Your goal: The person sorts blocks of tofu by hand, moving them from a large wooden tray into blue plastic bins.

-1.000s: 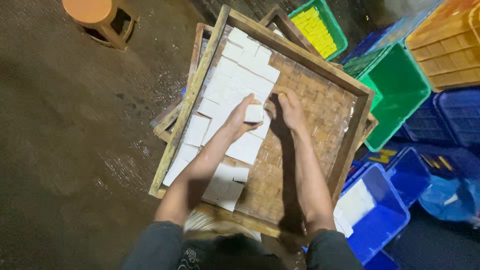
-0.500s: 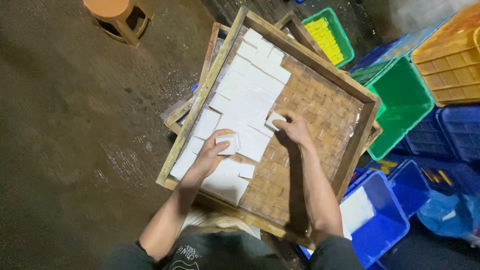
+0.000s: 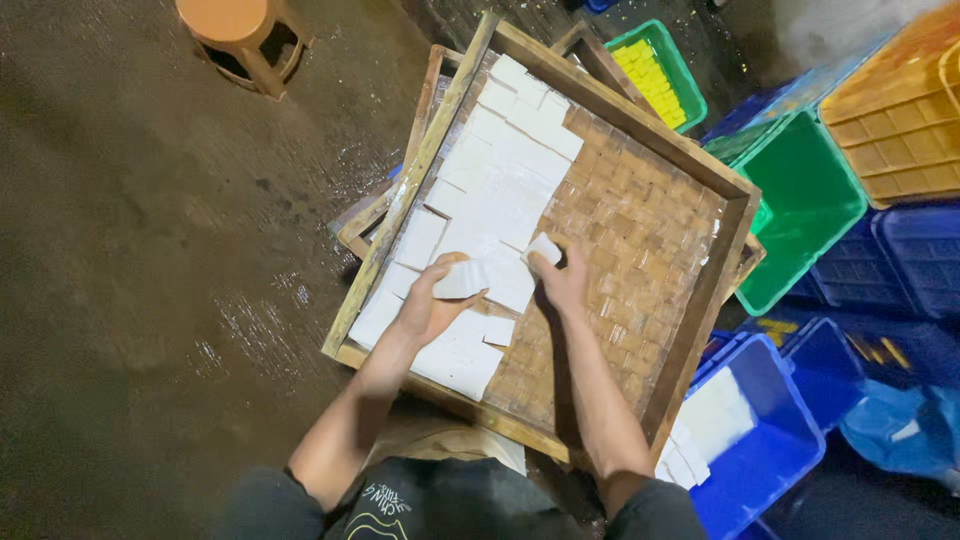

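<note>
Change: half a second ago the left hand [image 3: 428, 305] lay flat on the white blocks [image 3: 500, 170] near the tray's left edge; now it has lifted one block [image 3: 462, 281]. The right hand [image 3: 562, 278] has slid a little toward the tray's middle and now pinches a small block [image 3: 543, 247].
Left grip: fingers curled round the block, thumb on top, closed on it.
Right grip: fingertips closed on the small block, which may still touch the mat; the view is too small to be sure.
Block in left hand: a flat slab, its long axis running roughly left to right across the view, tilted slightly, held just above the other blocks.
Small block: angled, long axis pointing toward the tray's far left corner, at the edge of the white rows.
Tray [image 3: 610, 100]: a square wooden frame, turned diagonal to the view, stacked on other frames; white blocks cover its left part, bare woven mat [image 3: 640, 260] the right.
Floor [image 3: 150, 250]: dark, wet concrete.
Room: dim; a stool [image 3: 238, 35] far left, green crate [image 3: 800, 205], blue crate [image 3: 755, 440] holding white blocks, orange crate [image 3: 900, 120] to the right.
</note>
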